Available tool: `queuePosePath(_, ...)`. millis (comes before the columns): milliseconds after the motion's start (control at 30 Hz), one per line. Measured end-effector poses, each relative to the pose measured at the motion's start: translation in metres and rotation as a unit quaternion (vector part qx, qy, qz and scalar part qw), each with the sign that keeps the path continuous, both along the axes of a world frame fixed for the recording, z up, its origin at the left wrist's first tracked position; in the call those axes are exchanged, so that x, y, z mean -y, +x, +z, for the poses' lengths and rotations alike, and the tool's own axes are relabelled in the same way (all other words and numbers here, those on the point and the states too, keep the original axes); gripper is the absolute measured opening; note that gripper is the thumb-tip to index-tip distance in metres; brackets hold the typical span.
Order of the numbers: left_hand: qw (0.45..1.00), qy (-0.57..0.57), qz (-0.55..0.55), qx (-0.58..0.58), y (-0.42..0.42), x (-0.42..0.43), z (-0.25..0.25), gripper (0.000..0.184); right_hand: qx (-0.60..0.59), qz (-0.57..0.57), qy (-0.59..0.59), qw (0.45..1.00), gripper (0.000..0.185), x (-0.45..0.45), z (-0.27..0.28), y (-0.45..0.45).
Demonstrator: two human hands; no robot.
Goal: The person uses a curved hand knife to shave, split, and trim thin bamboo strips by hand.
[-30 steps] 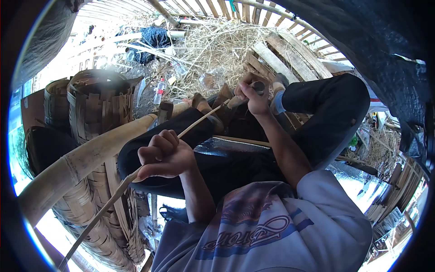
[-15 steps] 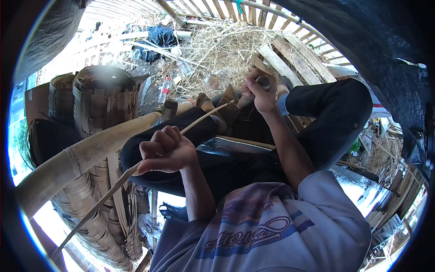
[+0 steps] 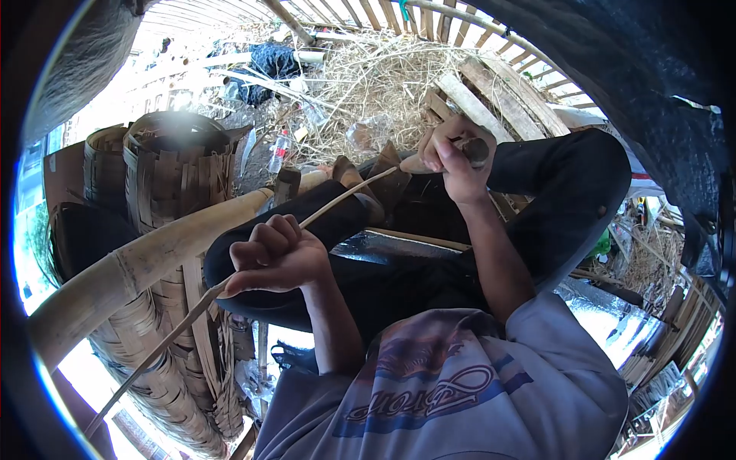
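Note:
My left hand point(image 3: 276, 257) is closed around a long thin bamboo strip point(image 3: 172, 337), at the left knee. The strip runs from the lower left through the fist, and its far end point(image 3: 368, 182) reaches up near the right hand. My right hand point(image 3: 461, 157) is closed on a tool with a thick handle, whose round butt end point(image 3: 473, 152) faces up. A pale tapered piece point(image 3: 416, 163) shows just left of that hand, close to the strip's tip. The rest of the tool is hidden or unclear. Both hands are above my crossed legs in dark trousers point(image 3: 552, 199).
A thick bamboo pole point(image 3: 146, 264) slants across the left, beside tall woven bamboo baskets point(image 3: 180, 172). Ahead are loose straw shavings point(image 3: 383, 77), a plastic bottle point(image 3: 280, 151) and wooden planks point(image 3: 506, 96). A slatted bamboo fence point(image 3: 445, 27) curves behind.
My right hand has moved right and slightly towards me with the tool, away from the strip's tip. My left hand and the strip have barely shifted.

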State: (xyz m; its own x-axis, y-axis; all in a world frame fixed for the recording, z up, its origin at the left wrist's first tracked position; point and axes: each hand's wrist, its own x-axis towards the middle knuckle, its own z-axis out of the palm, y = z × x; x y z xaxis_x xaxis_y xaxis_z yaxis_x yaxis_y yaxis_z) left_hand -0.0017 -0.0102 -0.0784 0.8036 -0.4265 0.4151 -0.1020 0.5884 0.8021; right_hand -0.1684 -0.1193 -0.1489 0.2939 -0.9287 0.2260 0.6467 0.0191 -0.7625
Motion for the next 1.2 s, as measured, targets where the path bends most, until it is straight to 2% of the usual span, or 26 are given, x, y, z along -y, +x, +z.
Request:
queuePosePath(133,1.0,-0.017,-0.024,-0.006,-0.005,0.004,0.0,0.06,0.0,0.009,0.023,1.0,0.017,-0.011,-0.021,0.012)
queuePosePath(200,0.999,0.035,0.013,0.022,-0.004,0.003,0.0,0.06,0.026,0.014,0.027,0.999,0.016,-0.009,-0.033,0.015)
queuePosePath(300,1.0,-0.007,-0.016,-0.003,-0.002,0.0,-0.001,0.06,-0.033,0.0,0.042,0.999,0.015,-0.01,-0.01,0.012)
queuePosePath(367,0.999,-0.028,-0.037,-0.011,-0.005,0.003,-0.002,0.061,-0.016,-0.014,-0.044,0.999,0.017,-0.013,0.007,0.009)
queuePosePath(467,0.998,-0.036,-0.048,-0.024,-0.009,0.002,-0.002,0.061,-0.041,0.005,-0.054,0.998,0.018,-0.02,0.017,0.009)
queuePosePath(500,0.998,-0.031,-0.046,-0.026,-0.009,0.004,-0.001,0.062,-0.099,0.026,-0.058,0.993,0.018,-0.02,0.001,0.01)
queuePosePath(600,1.0,-0.004,-0.024,0.008,-0.009,0.006,-0.002,0.062,-0.163,0.004,-0.014,0.986,0.017,-0.022,-0.046,0.022)
queuePosePath(667,0.999,-0.02,-0.028,0.002,-0.009,0.008,-0.002,0.062,-0.155,0.01,-0.023,0.988,0.017,-0.012,-0.036,0.021)
queuePosePath(733,0.999,-0.02,-0.034,-0.011,-0.009,0.002,-0.002,0.062,-0.074,0.008,0.034,0.997,0.019,-0.011,-0.021,0.014)
queuePosePath(767,0.998,-0.037,-0.047,-0.011,-0.009,0.005,-0.002,0.062,0.009,0.024,0.018,1.0,0.02,-0.009,-0.011,0.011)
queuePosePath(867,0.997,-0.05,-0.059,-0.02,-0.007,0.003,-0.003,0.062,0.032,0.038,-0.014,0.999,0.02,-0.01,0.011,0.009)
queuePosePath(933,0.996,-0.057,-0.064,-0.024,-0.007,0.003,-0.003,0.062,-0.094,0.026,0.015,0.995,0.017,-0.014,-0.028,0.015)
queuePosePath(1000,0.998,0.039,0.009,0.038,-0.006,0.002,-0.005,0.062,-0.087,0.017,0.082,0.993,0.016,-0.012,-0.065,0.018)
queuePosePath(1133,0.999,-0.014,-0.036,-0.006,-0.006,-0.002,-0.004,0.062,-0.039,-0.013,0.068,0.997,0.016,0.005,-0.032,0.012)
queuePosePath(1200,0.998,-0.038,-0.042,-0.004,-0.007,0.001,-0.005,0.062,0.02,0.011,0.007,1.0,0.017,0.003,-0.009,0.006)
